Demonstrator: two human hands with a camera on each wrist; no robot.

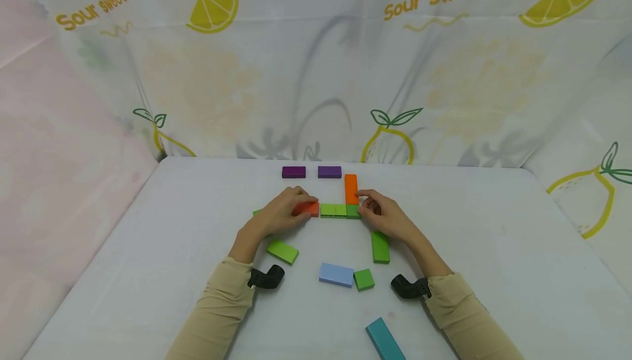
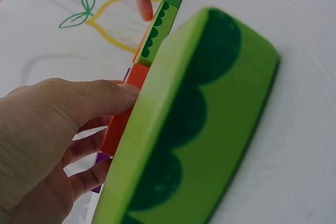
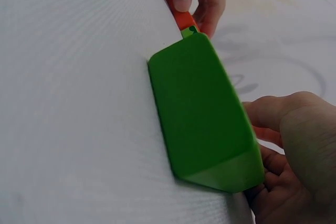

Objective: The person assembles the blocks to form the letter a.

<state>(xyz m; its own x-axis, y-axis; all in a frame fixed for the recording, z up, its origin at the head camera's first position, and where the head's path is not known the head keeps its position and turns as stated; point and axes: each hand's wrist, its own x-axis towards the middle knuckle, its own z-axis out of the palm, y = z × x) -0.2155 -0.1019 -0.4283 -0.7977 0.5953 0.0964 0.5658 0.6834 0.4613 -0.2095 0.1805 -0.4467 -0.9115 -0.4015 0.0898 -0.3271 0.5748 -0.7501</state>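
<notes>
While the left hand (image 1: pixel 281 213) pinches a red-orange block (image 1: pixel 312 209), its thumb on the near side and its fingers on the far side, the right hand (image 1: pixel 389 218) sits at the other end of the same row with its fingers bent. Its index fingertip is against the right side of an orange block (image 1: pixel 351 189) and its thumb is at a short green block (image 1: pixel 353 212); whether it grips either one, I cannot tell. The row runs parallel to the far edge of the white table (image 1: pixel 123 294): red-orange block, then a lime block (image 1: pixel 333 211) just beside it, then the short green block, from which the orange block extends toward that edge. Close to the far edge lie a dark purple block (image 1: pixel 293 172) and a violet block (image 1: pixel 329 172), set apart. A yellow-green block (image 1: pixel 283 252) lies slantwise on the near side of the left hand, and a long green block (image 1: pixel 380 247) lies just below the right. Nearer the front, between the forearms, a light blue block (image 1: pixel 336 274) lies beside a square green block (image 1: pixel 364 279). Closest to the wearer is a teal block (image 1: pixel 385 339), cut off by the bottom of the head view.
</notes>
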